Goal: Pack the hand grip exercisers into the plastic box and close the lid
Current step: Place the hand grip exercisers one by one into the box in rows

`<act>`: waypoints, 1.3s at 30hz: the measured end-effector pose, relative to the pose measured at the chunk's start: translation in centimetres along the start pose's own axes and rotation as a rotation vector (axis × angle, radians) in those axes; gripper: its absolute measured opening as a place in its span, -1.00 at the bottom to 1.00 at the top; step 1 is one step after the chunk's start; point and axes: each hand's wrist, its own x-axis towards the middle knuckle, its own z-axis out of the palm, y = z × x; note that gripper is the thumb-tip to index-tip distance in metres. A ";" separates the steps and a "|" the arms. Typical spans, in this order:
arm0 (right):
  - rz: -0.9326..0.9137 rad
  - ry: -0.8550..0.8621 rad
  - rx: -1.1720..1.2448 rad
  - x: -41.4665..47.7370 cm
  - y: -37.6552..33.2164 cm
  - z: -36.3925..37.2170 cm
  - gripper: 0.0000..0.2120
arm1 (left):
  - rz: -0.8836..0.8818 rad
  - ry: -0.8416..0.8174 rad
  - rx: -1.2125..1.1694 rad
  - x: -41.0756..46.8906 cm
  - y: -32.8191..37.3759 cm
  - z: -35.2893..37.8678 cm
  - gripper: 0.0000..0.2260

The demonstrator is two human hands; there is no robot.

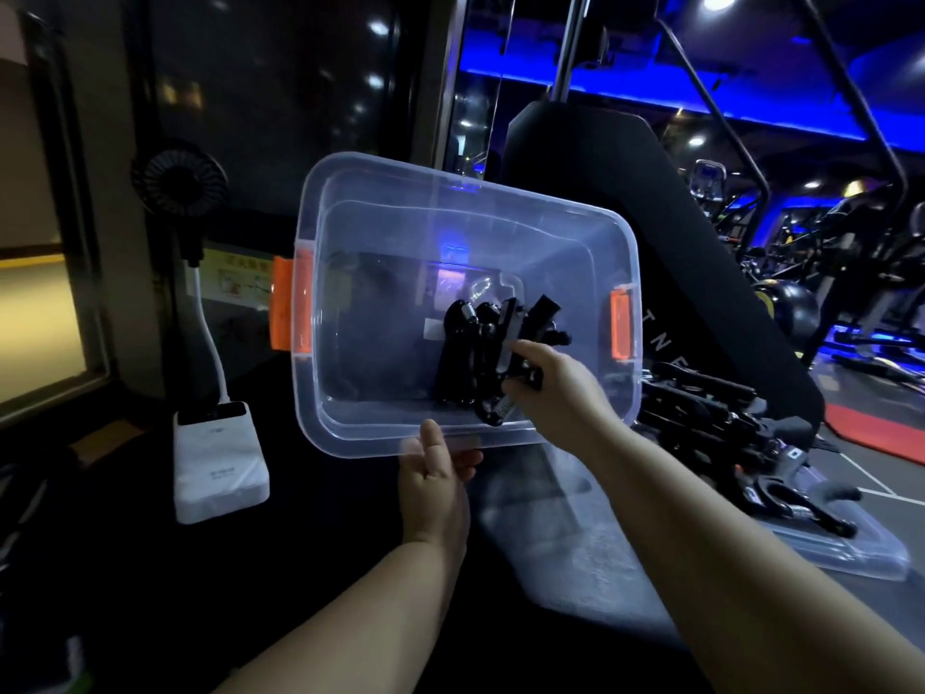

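My left hand (pixel 435 488) pinches the plastic box (pixel 450 192) by its near rim, tilting it toward me so my right hand (pixel 555 388), gripping a black exerciser (pixel 490 343), can lay it inside.

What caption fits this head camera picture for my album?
The left hand holds the tilted box while the right hand holds a black grip inside it.
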 end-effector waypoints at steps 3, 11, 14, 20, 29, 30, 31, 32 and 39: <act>-0.042 -0.035 -0.074 1.9 -0.5 2.4 -0.54 | 0.026 0.013 0.036 0.2 -0.1 0.0 -0.77; -0.089 -0.174 -0.195 5.8 -2.1 6.5 -0.54 | 0.058 0.008 0.130 0.3 -0.3 -0.5 -0.81; -0.089 -0.210 -0.250 7.0 -2.4 7.6 -0.53 | 0.044 0.003 0.125 0.1 -0.2 -0.5 -0.77; -0.107 -0.239 -0.430 9.1 -2.8 8.1 -0.55 | -0.041 -0.048 -0.016 0.0 0.1 -0.6 -0.65; -0.280 -0.097 -0.883 10.6 -3.7 9.4 -0.50 | -0.147 0.000 -0.069 -0.2 1.3 -0.3 -0.82; -0.300 -0.053 -0.926 10.6 -3.7 9.5 -0.50 | -0.159 -0.002 -0.090 -0.3 1.4 -0.3 -0.83; -0.326 -0.003 -0.967 10.7 -3.8 9.5 -0.52 | -0.169 -0.009 -0.120 -0.3 1.4 -0.3 -0.82; -0.360 0.041 -1.001 10.8 -3.8 9.6 -0.53 | -0.180 -0.021 -0.142 -0.3 1.5 -0.3 -0.82; -0.563 -0.126 -1.042 12.2 -2.3 9.6 -0.22 | -0.181 0.032 -0.087 -0.4 1.9 -0.1 -0.72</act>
